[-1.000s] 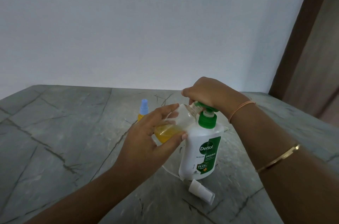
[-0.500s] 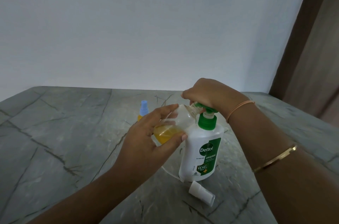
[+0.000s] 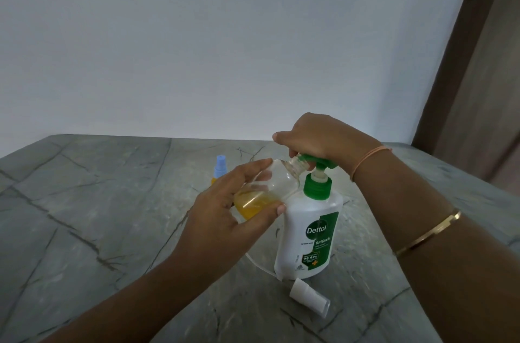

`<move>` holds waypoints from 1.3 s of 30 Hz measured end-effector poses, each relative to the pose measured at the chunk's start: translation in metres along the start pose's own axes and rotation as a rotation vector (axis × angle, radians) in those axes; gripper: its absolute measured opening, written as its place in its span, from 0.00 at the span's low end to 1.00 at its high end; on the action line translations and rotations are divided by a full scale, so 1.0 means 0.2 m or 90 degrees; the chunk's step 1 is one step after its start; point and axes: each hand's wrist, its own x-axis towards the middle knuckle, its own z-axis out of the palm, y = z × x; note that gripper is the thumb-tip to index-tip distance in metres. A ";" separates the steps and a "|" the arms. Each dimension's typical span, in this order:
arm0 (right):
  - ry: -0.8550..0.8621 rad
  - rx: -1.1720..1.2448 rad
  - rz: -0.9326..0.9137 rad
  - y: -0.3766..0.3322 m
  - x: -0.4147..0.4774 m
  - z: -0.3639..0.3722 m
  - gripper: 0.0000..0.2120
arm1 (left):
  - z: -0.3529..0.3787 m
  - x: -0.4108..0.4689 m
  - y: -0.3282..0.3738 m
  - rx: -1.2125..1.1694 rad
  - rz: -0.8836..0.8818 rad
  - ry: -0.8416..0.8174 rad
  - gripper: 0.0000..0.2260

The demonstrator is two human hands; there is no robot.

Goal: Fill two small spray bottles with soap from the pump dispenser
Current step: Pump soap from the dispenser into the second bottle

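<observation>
- We're mid-fill on the second bottle, by our reading. The left hand (image 3: 225, 219) is wrapped round a clear spray bottle (image 3: 274, 183), fingers over the top and thumb beneath, holding it tilted in the air with its open mouth aimed toward two o'clock.
- That mouth sits right under the spout of the green pump head (image 3: 323, 164). Amber soap (image 3: 253, 203) pools in the bottle's low end, well short of full.
- The right hand (image 3: 318, 140) is clamped over the pump head, palm on top and fingers curled down round the spout. Whether a fingertip also touches the bottle's neck, we cannot tell.
- A white stem shows between head and collar, so the pump looks up rather than pressed home.
- The white Dettol pump dispenser (image 3: 309, 235) stands upright on the grey stone countertop (image 3: 84, 216), its shoulder touching the tilted bottle.
- At ten o'clock from the dispenser, behind the left hand, stands the other spray bottle (image 3: 219, 171), blue cap on and amber showing below — that one looks finished.
- At five o'clock, just in front of the dispenser's base, a white sprayer cap (image 3: 309, 296) lies on its side, presumably meant for the bottle in hand.
- The next move calls for more full strokes on the pump with the mouth held steady under the spout — a slip would send soap down the outside. After that, we'd stand the bottle upright and screw the white sprayer on.
</observation>
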 end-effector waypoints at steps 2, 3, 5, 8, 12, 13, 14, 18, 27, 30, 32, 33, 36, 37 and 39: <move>-0.015 -0.001 0.001 0.00 0.00 -0.01 0.17 | 0.00 0.00 0.00 0.005 -0.004 -0.002 0.21; -0.026 0.003 0.004 -0.01 0.00 -0.01 0.16 | 0.00 0.01 0.00 0.005 -0.006 -0.002 0.21; -0.043 0.020 0.019 -0.01 -0.01 0.00 0.17 | 0.00 0.01 0.00 -0.003 -0.004 -0.001 0.21; -0.053 0.029 0.042 -0.01 -0.02 0.01 0.17 | 0.00 0.01 0.00 -0.003 -0.001 -0.005 0.22; -0.068 0.030 0.059 -0.01 -0.03 0.03 0.15 | 0.00 0.00 0.00 -0.003 -0.005 -0.018 0.21; -0.068 0.030 0.059 -0.01 -0.03 0.03 0.15 | 0.00 0.00 0.00 -0.009 -0.006 -0.018 0.21; -0.064 0.031 0.057 -0.01 -0.03 0.03 0.15 | 0.00 0.00 0.00 -0.013 -0.006 -0.016 0.22; -0.027 0.021 0.042 -0.01 -0.02 0.03 0.16 | 0.00 0.00 0.00 -0.004 -0.013 -0.008 0.22; -0.053 0.010 0.040 -0.03 -0.03 -0.01 0.12 | 0.01 0.00 0.02 -0.019 -0.037 -0.013 0.23; -0.071 0.024 0.056 -0.03 -0.04 -0.01 0.12 | 0.01 0.00 0.01 -0.020 -0.030 -0.011 0.23; -0.076 0.027 0.060 -0.03 -0.06 -0.01 0.12 | 0.01 0.00 0.00 -0.015 -0.029 -0.010 0.24; -0.078 0.029 0.061 -0.03 -0.06 0.00 0.14 | 0.01 0.00 0.00 -0.013 -0.026 -0.009 0.24; -0.081 0.036 0.062 -0.03 -0.07 0.00 0.18 | 0.01 -0.01 0.00 -0.011 -0.020 -0.012 0.23; -0.081 0.036 0.059 -0.03 -0.07 0.01 0.18 | 0.01 -0.01 0.00 -0.010 -0.018 -0.013 0.23; -0.075 0.035 0.053 -0.03 -0.06 0.01 0.18 | 0.01 0.00 0.00 -0.008 -0.020 -0.011 0.23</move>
